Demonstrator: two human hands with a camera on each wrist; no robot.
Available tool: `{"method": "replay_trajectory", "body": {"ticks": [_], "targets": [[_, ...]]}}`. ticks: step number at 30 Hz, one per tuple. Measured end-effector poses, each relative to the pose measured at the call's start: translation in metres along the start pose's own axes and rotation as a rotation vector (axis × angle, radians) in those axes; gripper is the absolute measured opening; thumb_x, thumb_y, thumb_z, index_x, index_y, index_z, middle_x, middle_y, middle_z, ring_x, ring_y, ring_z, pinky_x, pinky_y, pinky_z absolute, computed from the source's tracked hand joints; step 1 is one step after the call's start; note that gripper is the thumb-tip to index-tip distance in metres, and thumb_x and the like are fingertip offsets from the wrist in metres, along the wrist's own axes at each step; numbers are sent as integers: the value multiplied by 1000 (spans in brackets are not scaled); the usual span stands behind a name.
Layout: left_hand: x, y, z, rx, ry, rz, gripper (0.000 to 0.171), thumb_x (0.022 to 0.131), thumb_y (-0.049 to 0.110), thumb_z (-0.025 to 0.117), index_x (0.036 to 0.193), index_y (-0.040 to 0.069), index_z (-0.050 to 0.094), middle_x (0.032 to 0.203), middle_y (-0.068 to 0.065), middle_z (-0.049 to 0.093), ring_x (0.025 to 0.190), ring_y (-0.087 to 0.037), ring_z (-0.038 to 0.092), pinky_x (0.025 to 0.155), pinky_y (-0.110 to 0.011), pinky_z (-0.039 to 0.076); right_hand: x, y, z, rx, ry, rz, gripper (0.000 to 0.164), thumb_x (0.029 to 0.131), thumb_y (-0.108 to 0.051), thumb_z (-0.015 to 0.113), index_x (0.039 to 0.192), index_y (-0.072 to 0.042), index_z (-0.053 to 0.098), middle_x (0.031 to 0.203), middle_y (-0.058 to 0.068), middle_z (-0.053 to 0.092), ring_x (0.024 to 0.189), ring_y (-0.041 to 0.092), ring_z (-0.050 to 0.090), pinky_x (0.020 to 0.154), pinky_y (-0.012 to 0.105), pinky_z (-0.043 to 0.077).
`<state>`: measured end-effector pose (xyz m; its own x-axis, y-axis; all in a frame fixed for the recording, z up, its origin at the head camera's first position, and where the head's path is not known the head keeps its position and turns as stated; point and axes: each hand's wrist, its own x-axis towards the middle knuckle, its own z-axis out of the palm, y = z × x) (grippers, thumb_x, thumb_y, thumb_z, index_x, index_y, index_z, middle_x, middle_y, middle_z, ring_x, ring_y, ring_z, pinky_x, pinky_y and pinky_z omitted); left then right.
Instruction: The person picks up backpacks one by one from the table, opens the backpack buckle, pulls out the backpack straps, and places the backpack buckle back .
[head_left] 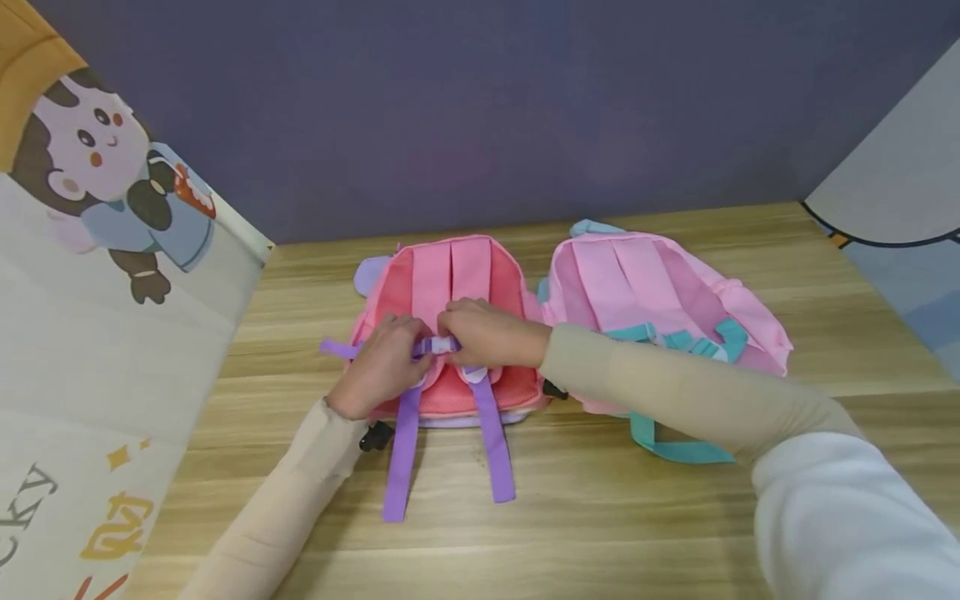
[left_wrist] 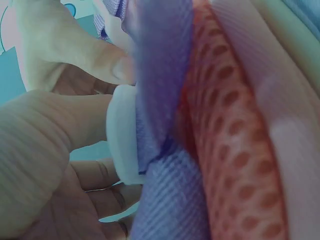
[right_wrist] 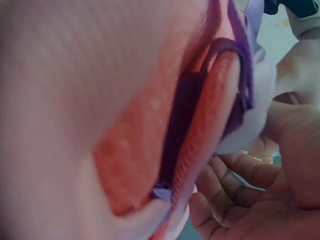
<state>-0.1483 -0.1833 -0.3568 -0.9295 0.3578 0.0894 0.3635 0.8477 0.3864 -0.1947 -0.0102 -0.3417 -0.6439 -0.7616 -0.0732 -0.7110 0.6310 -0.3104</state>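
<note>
A coral-pink backpack (head_left: pixel 517 321) lies with its padded shoulder straps (head_left: pixel 431 271) facing up. Across them runs a purple chest strap (head_left: pixel 341 348) with a pale buckle (head_left: pixel 442 344) between my two hands. My left hand (head_left: pixel 386 362) pinches the strap at the buckle's left side. From the right, my right hand (head_left: pixel 487 333) pinches the buckle's other end, knuckles up. Two loose purple webbing tails (head_left: pixel 405 454) hang down onto the table. Close up in the left wrist view, fingers are beside a white plastic piece (left_wrist: pixel 122 135) and purple webbing (left_wrist: pixel 170 200).
A light-pink backpack (head_left: pixel 637 279) with teal straps (head_left: pixel 682 450) lies to the right, partly under my right forearm. Both bags are on a wood-grain table (head_left: pixel 600 533). A dark blue panel (head_left: pixel 487 108) stands behind, and a wall with a cartoon figure (head_left: pixel 97 158) on the left.
</note>
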Motion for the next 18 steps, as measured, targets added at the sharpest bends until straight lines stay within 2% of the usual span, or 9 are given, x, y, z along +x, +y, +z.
{"method": "replay_trajectory", "body": {"ticks": [7,14,18], "targets": [[0,0,-2,-56,14,-9,19,78,9,75,92,2,65,79,-6,56,81,-23,46,69,-33,41,2,4,4,35,81,-21,17,82,-19,73,91,-11,61,84,-1,54,81,16,50,75,29,41],[0,-3,-8,-95,77,73,22,78,11,77,95,3,66,85,-6,58,82,-24,50,70,-34,43,-4,6,-2,151,144,-30,17,80,-14,72,91,-10,59,82,2,56,74,14,51,65,25,43],[0,-4,-11,-96,93,113,23,79,11,77,96,2,66,88,-6,58,84,-23,50,73,-34,44,-5,7,-3,174,164,-28,20,79,-16,73,92,-11,59,82,0,57,71,13,51,63,24,43]]}}
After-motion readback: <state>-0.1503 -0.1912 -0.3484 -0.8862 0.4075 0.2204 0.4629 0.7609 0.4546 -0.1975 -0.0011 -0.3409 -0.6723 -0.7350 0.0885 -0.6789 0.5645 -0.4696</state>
